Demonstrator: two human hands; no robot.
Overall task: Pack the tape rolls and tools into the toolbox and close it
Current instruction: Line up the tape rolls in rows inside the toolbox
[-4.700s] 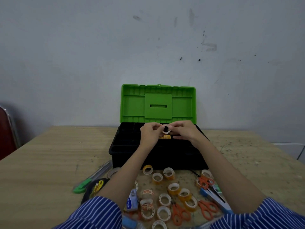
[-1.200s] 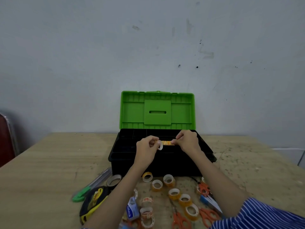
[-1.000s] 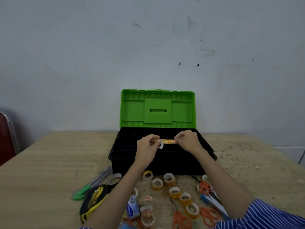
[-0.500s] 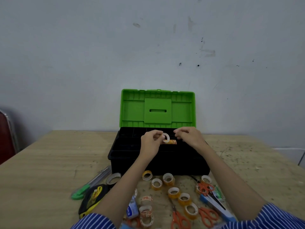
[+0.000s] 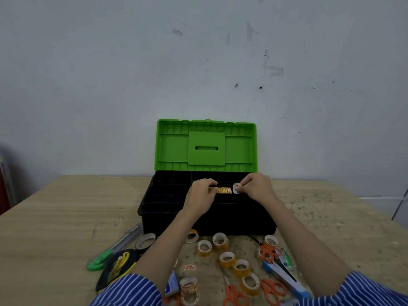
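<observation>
Change: half a second ago the left hand [image 5: 199,196] pinched a single roll beside the row; now that hand rests curled at the left end of the row of tape rolls [image 5: 223,190], and the right hand [image 5: 256,188] holds a single roll [image 5: 236,187] at the row's right end.
Meaning: I judge one more roll is about to join the row, so packing goes on piece by piece and is far from done.
Left fingers: curled over the row's left end, seemingly steadying it; whether they pinch a roll I cannot tell.
Right fingers: thumb and forefinger pinch the pale roll, held on edge, just beside the last roll in the row.
Toolbox: the toolbox [image 5: 181,217] sits at frame centre, its green lid [image 5: 206,146] standing upright behind, tray compartments mostly dark and bare.
Still outside: loose tape rolls [image 5: 227,258] scattered at lower centre, orange scissors [image 5: 268,252] at lower right, tape measure [image 5: 118,265] and green knife [image 5: 110,250] at lower left, a larger grey roll [image 5: 145,239] near the box's front left corner.
Edges: the box's front wall stands between the loose items and the tray, so each must be lifted over it.
Open room: bare table [image 5: 55,217] lies left and right of the box; the lid's swing path looks free once the hands leave.
</observation>
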